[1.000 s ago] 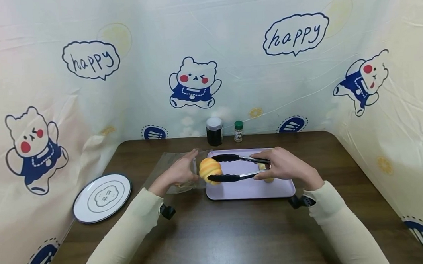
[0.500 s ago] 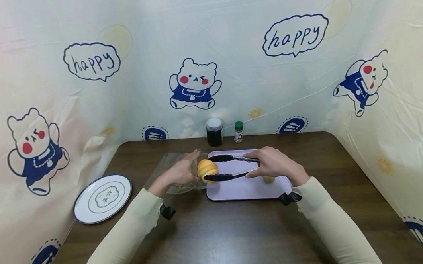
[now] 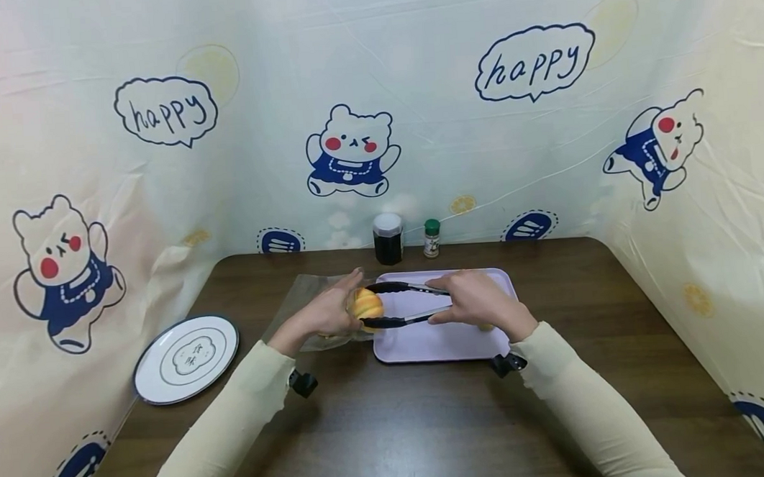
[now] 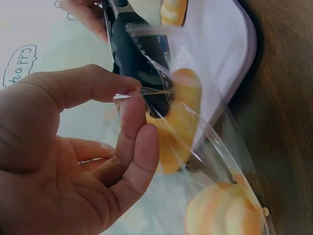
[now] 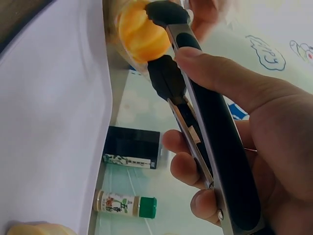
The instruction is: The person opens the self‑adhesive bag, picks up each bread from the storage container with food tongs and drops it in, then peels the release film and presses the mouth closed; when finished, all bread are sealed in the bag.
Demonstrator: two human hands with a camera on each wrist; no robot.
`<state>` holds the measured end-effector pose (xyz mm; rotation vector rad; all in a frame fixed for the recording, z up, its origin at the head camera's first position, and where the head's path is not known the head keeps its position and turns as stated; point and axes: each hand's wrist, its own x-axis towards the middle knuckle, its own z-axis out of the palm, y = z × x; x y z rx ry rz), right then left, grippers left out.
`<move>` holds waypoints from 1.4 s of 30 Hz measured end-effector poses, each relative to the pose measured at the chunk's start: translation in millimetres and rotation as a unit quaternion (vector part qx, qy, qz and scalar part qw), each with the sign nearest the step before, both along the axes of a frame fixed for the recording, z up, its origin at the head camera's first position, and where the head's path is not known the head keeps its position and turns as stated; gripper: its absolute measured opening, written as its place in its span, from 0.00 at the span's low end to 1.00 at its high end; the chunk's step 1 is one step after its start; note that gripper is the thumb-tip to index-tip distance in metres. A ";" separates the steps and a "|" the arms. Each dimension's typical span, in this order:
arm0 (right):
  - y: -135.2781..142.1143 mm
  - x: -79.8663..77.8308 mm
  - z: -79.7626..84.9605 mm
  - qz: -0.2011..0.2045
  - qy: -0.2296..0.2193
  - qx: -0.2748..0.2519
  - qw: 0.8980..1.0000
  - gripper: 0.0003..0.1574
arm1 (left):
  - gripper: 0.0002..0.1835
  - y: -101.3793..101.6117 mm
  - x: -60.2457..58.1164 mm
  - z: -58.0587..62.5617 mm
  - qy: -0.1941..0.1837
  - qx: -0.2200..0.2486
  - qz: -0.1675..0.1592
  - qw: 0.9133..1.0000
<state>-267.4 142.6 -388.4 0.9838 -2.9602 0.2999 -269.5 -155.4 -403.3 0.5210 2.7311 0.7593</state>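
Note:
In the head view my left hand (image 3: 326,312) is beside a clear plastic bag (image 3: 297,293). The left wrist view shows its thumb and fingertips pinching the bag's edge. My right hand (image 3: 479,300) grips tongs (image 3: 396,322) with black tips, which hold a striped yellow-orange bread roll (image 3: 368,305). That roll is at the bag's mouth, behind clear film in the left wrist view. Another bread roll (image 4: 225,213) lies inside the bag. On the lilac tray (image 3: 452,348) is a further piece of bread (image 5: 41,229), mostly hidden behind my right hand in the head view.
A white plate (image 3: 152,369) with a dark rim stands at the table's left. At the back are a dark jar (image 3: 389,242) with a white lid and a small green-capped shaker (image 3: 431,239). A printed cloth (image 3: 442,142) hangs around the wooden table (image 3: 392,425).
My right hand has moved left with the tongs, bringing the bread roll from over the tray's left edge to the bag's mouth. The left hand has stayed nearly still.

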 end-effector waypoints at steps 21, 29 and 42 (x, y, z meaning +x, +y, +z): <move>-29.7 0.5 -13.2 -0.027 -0.004 0.008 1.000 0.44 | 0.58 4.1 0.2 -0.8 -0.014 0.018 -0.004 1.000; -33.7 1.7 -13.6 -0.010 0.010 0.006 1.000 0.43 | 0.56 5.1 0.5 0.2 0.000 0.013 -0.003 1.000; -36.6 0.1 -15.5 -0.032 0.000 0.005 0.999 0.46 | 0.58 4.0 2.7 -0.6 -0.004 0.005 0.001 1.000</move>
